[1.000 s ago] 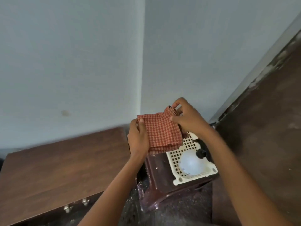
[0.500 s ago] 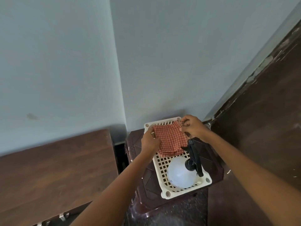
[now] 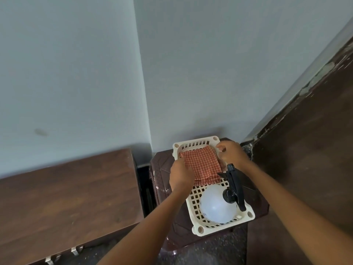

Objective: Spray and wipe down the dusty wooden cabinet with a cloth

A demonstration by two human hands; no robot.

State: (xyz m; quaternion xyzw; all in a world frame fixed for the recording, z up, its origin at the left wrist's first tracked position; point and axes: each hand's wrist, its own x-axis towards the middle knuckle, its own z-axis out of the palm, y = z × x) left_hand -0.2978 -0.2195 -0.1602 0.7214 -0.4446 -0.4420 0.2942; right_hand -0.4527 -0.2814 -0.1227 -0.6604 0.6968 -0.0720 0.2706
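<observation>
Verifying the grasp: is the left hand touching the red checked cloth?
Touching. Head view: the left hand pinches the left edge of the red checked cloth.

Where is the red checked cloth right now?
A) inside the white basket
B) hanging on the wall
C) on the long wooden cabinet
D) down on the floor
A: the red checked cloth lies in the far end of the white basket, past the spray bottle, with the left hand and right hand holding its sides.

A cream lattice basket [image 3: 196,229] sits on a dark brown plastic stool [image 3: 162,169] in a corner of pale grey walls [image 3: 210,73]. The floor [image 3: 210,251] below is speckled. A dark brown panel [image 3: 309,169] with a chipped edge stands at right.
</observation>
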